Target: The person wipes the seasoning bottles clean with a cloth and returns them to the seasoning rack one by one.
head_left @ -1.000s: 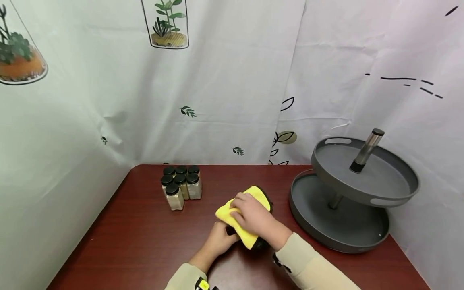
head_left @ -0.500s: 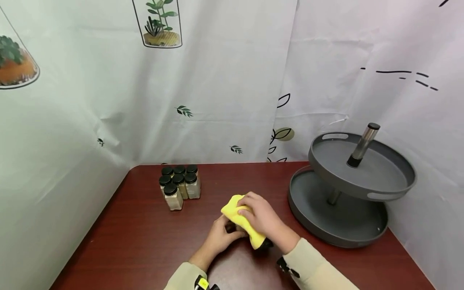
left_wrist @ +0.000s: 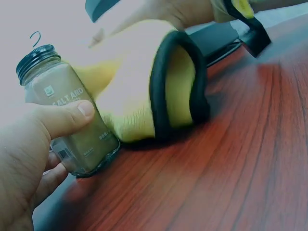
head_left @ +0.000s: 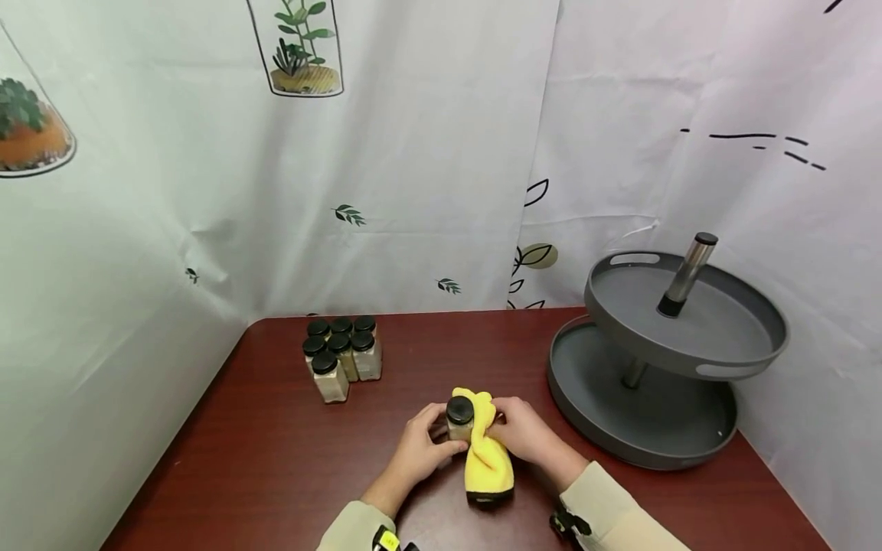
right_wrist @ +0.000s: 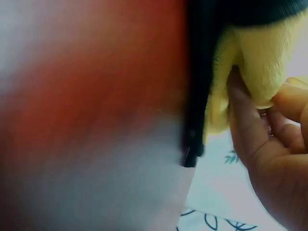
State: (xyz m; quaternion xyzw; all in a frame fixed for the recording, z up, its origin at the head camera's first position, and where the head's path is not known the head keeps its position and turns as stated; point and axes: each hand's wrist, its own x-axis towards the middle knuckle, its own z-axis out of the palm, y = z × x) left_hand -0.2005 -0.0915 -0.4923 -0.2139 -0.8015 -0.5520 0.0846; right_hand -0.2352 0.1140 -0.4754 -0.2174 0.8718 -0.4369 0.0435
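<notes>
A square glass spice jar (head_left: 459, 419) with a black lid is held upright by my left hand (head_left: 415, 451). Its label reads "SALT AND" in the left wrist view, where the thumb lies across the jar's front (left_wrist: 77, 132). My right hand (head_left: 527, 435) pinches a yellow cleaning cloth (head_left: 488, 465) with black edging, right against the jar's right side. Bunched at the fingers, the cloth hangs down toward the tabletop, its dark-edged end nearest me. From the right wrist, thumb and fingers of the right hand (right_wrist: 274, 154) show closed on the yellow fabric (right_wrist: 264, 57).
Several black-lidded spice jars (head_left: 341, 356) stand grouped at the back left of the reddish-brown table (head_left: 262, 459). On the right stands a grey two-tier round tray (head_left: 689, 329) with a central post. A white patterned curtain (head_left: 413, 153) rises behind the table.
Earlier the cloth covered the jar from above under my right hand. That hand has moved right and lower, drawing the cloth to the jar's side, so the black lid now shows.
</notes>
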